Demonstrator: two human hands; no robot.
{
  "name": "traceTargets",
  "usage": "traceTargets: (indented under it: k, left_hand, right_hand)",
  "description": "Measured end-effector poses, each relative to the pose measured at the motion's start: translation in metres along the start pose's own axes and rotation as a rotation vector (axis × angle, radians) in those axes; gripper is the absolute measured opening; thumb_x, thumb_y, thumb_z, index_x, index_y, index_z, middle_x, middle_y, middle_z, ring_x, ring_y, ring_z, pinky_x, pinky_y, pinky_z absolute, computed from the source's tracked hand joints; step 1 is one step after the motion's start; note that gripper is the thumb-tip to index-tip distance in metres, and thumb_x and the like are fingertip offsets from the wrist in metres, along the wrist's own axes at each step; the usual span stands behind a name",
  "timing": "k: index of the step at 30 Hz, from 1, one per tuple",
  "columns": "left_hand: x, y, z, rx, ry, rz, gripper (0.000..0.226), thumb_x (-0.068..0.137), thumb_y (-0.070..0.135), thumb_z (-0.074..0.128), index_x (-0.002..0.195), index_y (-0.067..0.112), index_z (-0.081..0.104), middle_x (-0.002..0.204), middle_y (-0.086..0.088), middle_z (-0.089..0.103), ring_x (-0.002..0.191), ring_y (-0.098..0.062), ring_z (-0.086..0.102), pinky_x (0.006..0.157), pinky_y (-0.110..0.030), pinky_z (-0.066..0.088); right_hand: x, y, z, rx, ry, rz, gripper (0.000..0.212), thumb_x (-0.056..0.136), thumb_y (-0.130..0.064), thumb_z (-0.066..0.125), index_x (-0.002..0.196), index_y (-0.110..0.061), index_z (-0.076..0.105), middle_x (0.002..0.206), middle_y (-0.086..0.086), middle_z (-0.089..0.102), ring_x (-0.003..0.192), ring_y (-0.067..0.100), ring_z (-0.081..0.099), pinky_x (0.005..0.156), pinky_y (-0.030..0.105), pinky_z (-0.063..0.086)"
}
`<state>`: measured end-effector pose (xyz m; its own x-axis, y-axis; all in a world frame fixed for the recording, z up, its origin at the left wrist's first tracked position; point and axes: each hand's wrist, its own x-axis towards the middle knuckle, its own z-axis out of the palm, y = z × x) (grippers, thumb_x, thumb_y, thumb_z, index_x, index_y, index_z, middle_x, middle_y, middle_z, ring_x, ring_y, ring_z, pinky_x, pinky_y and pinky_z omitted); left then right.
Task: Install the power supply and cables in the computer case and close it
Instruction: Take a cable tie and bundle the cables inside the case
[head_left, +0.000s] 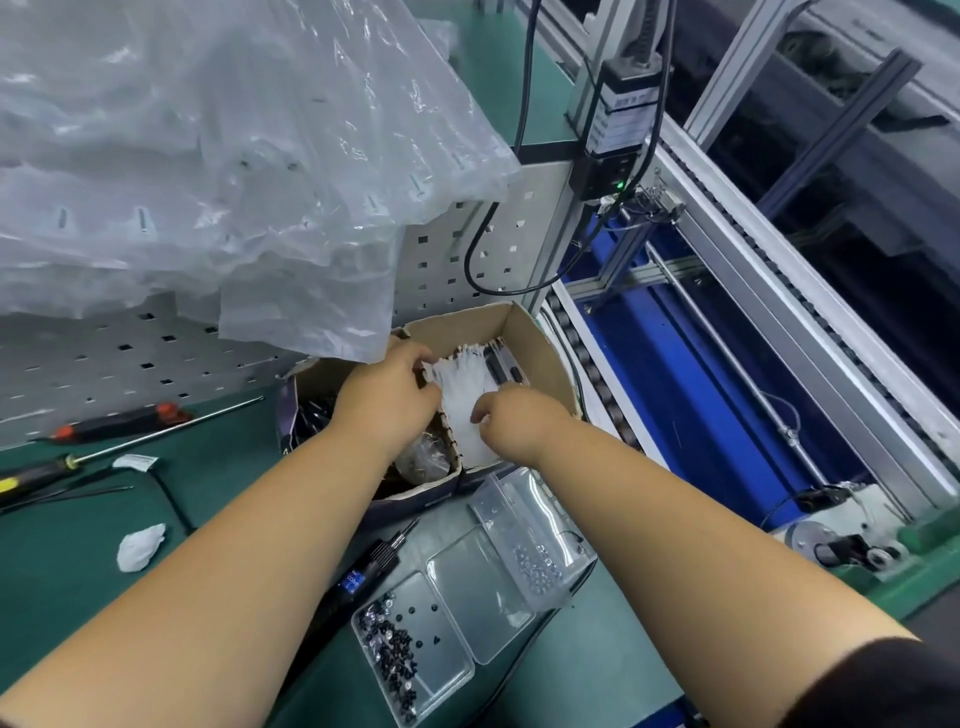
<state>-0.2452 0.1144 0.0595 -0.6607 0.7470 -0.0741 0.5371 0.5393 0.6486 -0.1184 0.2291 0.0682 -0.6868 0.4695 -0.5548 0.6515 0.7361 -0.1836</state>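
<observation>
Over at the back of the green surface (62, 587), in the head view, both hands are down in a cardboard box (540, 343) holding a bundle of white cable ties (462, 395). The left hand (387, 392) has its fingers curled onto the far left edge of the bundle, gripping it; the right hand (511, 418) curls in from the near right side, fingertips pinching at the ties. The bundle's long axis runs from near to far, heads pointing toward the far wall of the box, with some black ties (496, 366) lying just beside it on the right. A second open box (311, 400) touches it on the left, a clear bag inside. Writing? A grey unit (618, 122) on the aluminium post carries a label, too small to read, with a green light below it. The electric screwdriver (363, 571) shows a blue patch with small lettering, not legible. Nearer in, a clear compartment tray (467, 597) holds black and silver screws. To the left lie a red-handled screwdriver (124, 421) and a yellow-handled one (31, 475), long shafts pointing right. Clear plastic bags (208, 156) hang over the pegboard. No computer case in sight
</observation>
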Motion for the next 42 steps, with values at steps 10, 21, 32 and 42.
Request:
traceTargets:
  k: [10, 21, 32, 42]
  left_hand:
    - [0.005, 0.003, 0.002, -0.078, 0.006, 0.044, 0.030, 0.083, 0.021, 0.062, 0.111, 0.032, 0.062, 0.105, 0.014, 0.045, 0.098, -0.018, 0.060, 0.089, -0.034, 0.050]
    - [-0.003, 0.008, 0.008, -0.135, 0.005, 0.064, 0.026, 0.083, 0.017, 0.066, 0.106, 0.028, 0.067, 0.109, 0.008, 0.048, 0.086, -0.009, 0.055, 0.079, -0.023, 0.043]
    - [-0.012, 0.018, 0.006, -0.154, -0.024, 0.089, 0.026, 0.083, 0.014, 0.066, 0.107, 0.025, 0.068, 0.104, 0.006, 0.050, 0.088, -0.010, 0.055, 0.081, -0.024, 0.043]
    - [-0.021, 0.027, 0.011, -0.174, -0.066, 0.083, 0.019, 0.086, 0.019, 0.064, 0.104, 0.026, 0.068, 0.100, 0.006, 0.052, 0.081, -0.006, 0.054, 0.079, -0.024, 0.043]
  right_hand:
    - [0.010, -0.001, 0.007, 0.008, -0.073, 0.083, 0.042, 0.094, -0.017, 0.044, 0.133, -0.013, 0.057, 0.137, 0.011, 0.051, 0.119, 0.031, 0.054, 0.099, 0.041, 0.047]
    - [0.000, 0.009, 0.002, 0.192, 0.151, 0.078, 0.037, 0.092, -0.011, 0.054, 0.127, -0.017, 0.066, 0.128, 0.004, 0.064, 0.116, 0.024, 0.059, 0.096, 0.034, 0.050]
    - [-0.015, 0.013, -0.002, 0.612, 0.414, 0.115, 0.022, 0.088, -0.007, 0.062, 0.081, -0.026, 0.069, 0.093, -0.002, 0.070, 0.089, 0.018, 0.066, 0.081, 0.031, 0.055]
    - [-0.034, 0.017, -0.010, 1.077, 0.458, 0.114, 0.019, 0.085, 0.001, 0.065, 0.089, -0.016, 0.070, 0.079, 0.000, 0.068, 0.069, 0.008, 0.062, 0.062, 0.014, 0.051]
